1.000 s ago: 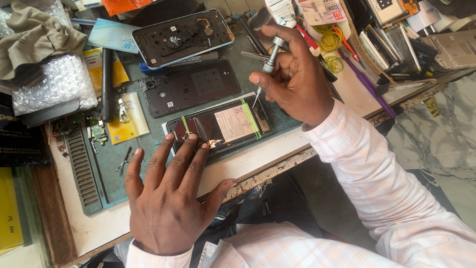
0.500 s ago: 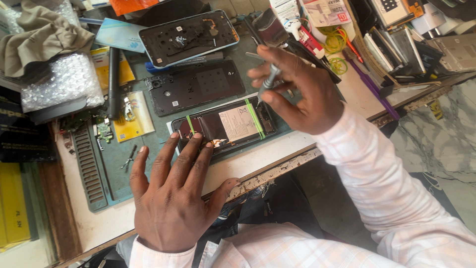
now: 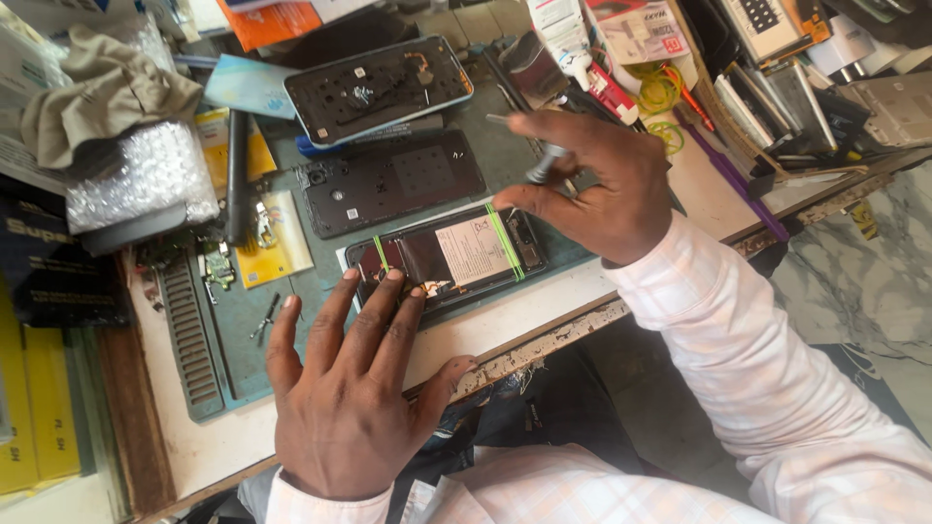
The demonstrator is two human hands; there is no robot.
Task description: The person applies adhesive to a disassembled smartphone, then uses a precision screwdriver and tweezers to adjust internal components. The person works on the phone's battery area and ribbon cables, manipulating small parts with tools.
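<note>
Glossy dark opened phone (image 3: 447, 257), shiny metal screwdriver (image 3: 544, 165), matt green mat (image 3: 238, 359) (rubbery), crumpled beige cloth (image 3: 102, 102)

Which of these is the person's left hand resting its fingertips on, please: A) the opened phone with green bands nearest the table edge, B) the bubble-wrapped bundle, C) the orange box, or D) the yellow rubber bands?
A: the left hand is spread flat with its fingertips on the near end of the opened phone, while the right hand holds a screwdriver.

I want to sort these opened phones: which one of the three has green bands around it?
The nearest opened black phone, under the left hand's fingertips. The middle black frame and the farthest blue-edged phone have none.
</note>
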